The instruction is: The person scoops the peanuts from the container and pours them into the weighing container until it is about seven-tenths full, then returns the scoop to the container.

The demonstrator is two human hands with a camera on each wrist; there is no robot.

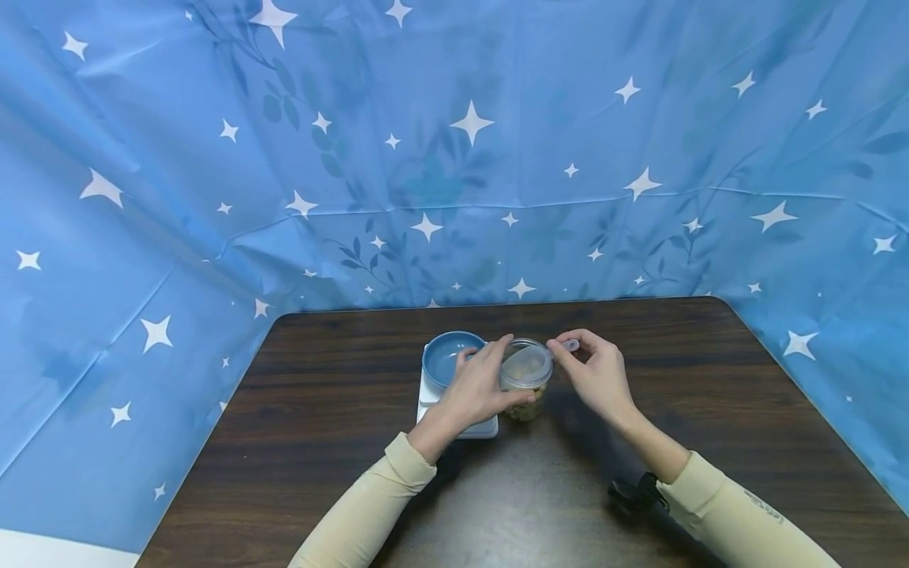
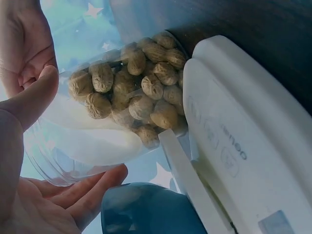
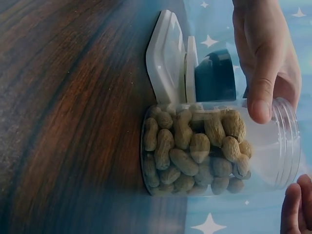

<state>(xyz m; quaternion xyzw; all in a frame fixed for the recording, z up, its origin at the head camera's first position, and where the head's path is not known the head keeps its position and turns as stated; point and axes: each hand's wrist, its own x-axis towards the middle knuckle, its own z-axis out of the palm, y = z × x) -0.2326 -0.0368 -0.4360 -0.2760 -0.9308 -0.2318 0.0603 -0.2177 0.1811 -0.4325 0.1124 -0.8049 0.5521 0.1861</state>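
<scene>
A clear plastic jar (image 3: 195, 151) part filled with unshelled peanuts (image 2: 141, 87) stands upright on the table. My left hand (image 1: 479, 386) grips it near the top, thumb on the near side and fingers round the far side. At the jar's mouth my right hand (image 1: 592, 375) pinches the handle of a whitish translucent spoon (image 1: 571, 345). The spoon's broad end (image 2: 97, 141) is within the jar, above the peanuts. Left of the jar, a blue bowl (image 1: 443, 359) rests on a white kitchen scale (image 1: 479, 431); my left forearm partly hides the scale.
The dark wood-grain table (image 1: 334, 410) extends around the jar and scale. Behind it hangs a blue cloth (image 1: 426, 173) with white stars. A black strap device (image 1: 635, 493) is on my right wrist.
</scene>
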